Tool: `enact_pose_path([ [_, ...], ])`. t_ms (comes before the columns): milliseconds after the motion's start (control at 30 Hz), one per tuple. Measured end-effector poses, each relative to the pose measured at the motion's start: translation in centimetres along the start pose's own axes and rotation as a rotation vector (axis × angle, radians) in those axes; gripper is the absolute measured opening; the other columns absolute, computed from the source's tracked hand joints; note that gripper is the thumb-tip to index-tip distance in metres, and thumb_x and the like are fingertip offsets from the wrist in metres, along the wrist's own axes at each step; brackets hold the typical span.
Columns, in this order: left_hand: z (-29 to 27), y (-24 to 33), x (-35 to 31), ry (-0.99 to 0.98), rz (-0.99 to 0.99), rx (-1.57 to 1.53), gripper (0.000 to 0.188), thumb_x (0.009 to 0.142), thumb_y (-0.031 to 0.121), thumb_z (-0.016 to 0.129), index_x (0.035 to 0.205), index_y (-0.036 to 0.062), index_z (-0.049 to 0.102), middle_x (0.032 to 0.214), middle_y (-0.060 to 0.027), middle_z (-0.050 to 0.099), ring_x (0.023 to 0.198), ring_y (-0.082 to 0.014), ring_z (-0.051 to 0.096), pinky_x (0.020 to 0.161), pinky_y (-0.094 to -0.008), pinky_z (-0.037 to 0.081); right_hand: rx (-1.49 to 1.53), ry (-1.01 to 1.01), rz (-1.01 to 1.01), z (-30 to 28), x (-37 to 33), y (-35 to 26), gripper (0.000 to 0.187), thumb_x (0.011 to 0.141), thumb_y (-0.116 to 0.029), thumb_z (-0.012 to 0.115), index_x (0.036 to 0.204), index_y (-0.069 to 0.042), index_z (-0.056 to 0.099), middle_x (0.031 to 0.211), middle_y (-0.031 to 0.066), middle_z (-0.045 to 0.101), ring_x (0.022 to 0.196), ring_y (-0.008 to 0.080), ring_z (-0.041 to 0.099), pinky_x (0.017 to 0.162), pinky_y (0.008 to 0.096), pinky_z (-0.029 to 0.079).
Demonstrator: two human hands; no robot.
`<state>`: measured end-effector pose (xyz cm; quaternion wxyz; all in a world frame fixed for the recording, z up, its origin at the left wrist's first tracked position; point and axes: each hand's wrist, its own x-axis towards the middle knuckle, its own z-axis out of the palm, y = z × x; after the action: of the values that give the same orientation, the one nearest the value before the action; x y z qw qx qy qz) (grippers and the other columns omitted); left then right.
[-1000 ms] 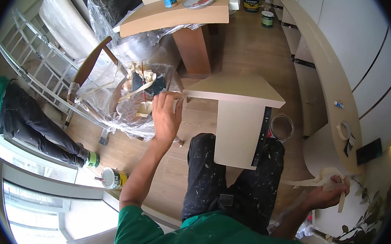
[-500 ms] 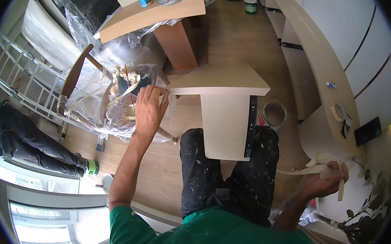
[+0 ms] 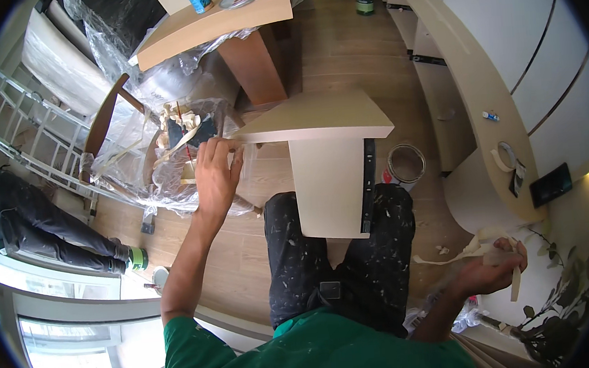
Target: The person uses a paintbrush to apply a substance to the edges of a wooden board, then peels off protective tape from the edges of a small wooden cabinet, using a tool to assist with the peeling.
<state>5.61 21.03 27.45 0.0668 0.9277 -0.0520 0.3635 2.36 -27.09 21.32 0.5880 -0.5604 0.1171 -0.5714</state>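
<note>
A beige drawer with a pointed front panel (image 3: 324,116) rests between my knees, its plain side (image 3: 329,185) facing me. Along that side runs a black slide rail (image 3: 368,185). My left hand (image 3: 217,169) grips the panel's left corner, fingers bent over the edge. Off to the right, my right hand (image 3: 495,268) is closed around crumpled strips of cream masking tape (image 3: 476,244). One loose strip trails left from the fist and another dangles below it.
An open paint can (image 3: 406,163) stands right of the drawer. Left is a plastic-wrapped chair (image 3: 106,123) piled with used tape. A long curved cabinet (image 3: 464,60) lines the right, with a tape roll (image 3: 507,155) on top. Another person's legs (image 3: 56,227) show far left.
The surroundings have shifted slightly left and up in the picture. Both hands keep their holds, and the tape in my right hand hangs a little differently.
</note>
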Motion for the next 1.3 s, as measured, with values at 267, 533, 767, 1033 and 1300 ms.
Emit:
enact_pose_path([
  [267, -1.0, -0.8, 0.3, 0.014, -0.079, -0.054, 0.017, 0.085, 0.005, 0.079, 0.100, 0.0027, 0.072, 0.099, -0.0123, 0.068, 0.096, -0.0344, 0.063, 0.084, -0.0437, 0.050, 0.012, 0.006, 0.013, 0.4, -0.4, 0.0, 0.037, 0.111, -0.029, 0.043, 0.120, 0.005, 0.056, 0.092, 0.0123, 0.058, 0.085, 0.0211, 0.054, 0.090, 0.0410, 0.047],
  [533, -1.8, -1.3, 2.3, -0.115, 0.071, 0.018, 0.016, 0.083, 0.003, 0.079, 0.096, 0.0026, 0.069, 0.097, -0.0103, 0.066, 0.093, -0.0323, 0.062, 0.083, -0.0421, 0.051, -0.007, -0.018, -0.017, -0.1, -0.1, 0.8, 0.041, 0.112, -0.032, 0.042, 0.122, 0.005, 0.055, 0.089, 0.0122, 0.058, 0.085, 0.0216, 0.055, 0.093, 0.0410, 0.047],
  [767, -1.7, -2.1, 2.2, -0.142, 0.157, 0.002, 0.018, 0.081, 0.003, 0.079, 0.094, 0.0039, 0.067, 0.094, -0.0088, 0.062, 0.092, -0.0307, 0.060, 0.084, -0.0421, 0.049, -0.047, -0.045, 0.001, -0.7, 0.1, 1.2, 0.045, 0.113, -0.037, 0.042, 0.123, 0.005, 0.054, 0.091, 0.0125, 0.058, 0.087, 0.0216, 0.054, 0.093, 0.0408, 0.045],
  [1033, -2.3, -2.6, 3.6, -0.296, 0.143, -0.023, 0.020, 0.078, -0.002, 0.077, 0.094, 0.0017, 0.066, 0.096, -0.0111, 0.064, 0.095, -0.0331, 0.060, 0.089, -0.0430, 0.049, -0.033, -0.065, -0.002, -0.8, 0.6, 1.9, 0.044, 0.113, -0.038, 0.042, 0.119, 0.004, 0.054, 0.090, 0.0126, 0.058, 0.085, 0.0217, 0.053, 0.090, 0.0411, 0.045],
  [1300, -1.6, -3.2, 3.8, -0.323, 0.192, 0.029, 0.030, 0.067, -0.003, 0.079, 0.092, 0.0028, 0.063, 0.094, -0.0106, 0.063, 0.094, -0.0328, 0.060, 0.087, -0.0431, 0.047, -0.080, -0.071, -0.058, -0.7, 0.7, 2.0, 0.048, 0.112, -0.041, 0.043, 0.115, 0.005, 0.054, 0.087, 0.0134, 0.058, 0.083, 0.0227, 0.054, 0.087, 0.0409, 0.046],
])
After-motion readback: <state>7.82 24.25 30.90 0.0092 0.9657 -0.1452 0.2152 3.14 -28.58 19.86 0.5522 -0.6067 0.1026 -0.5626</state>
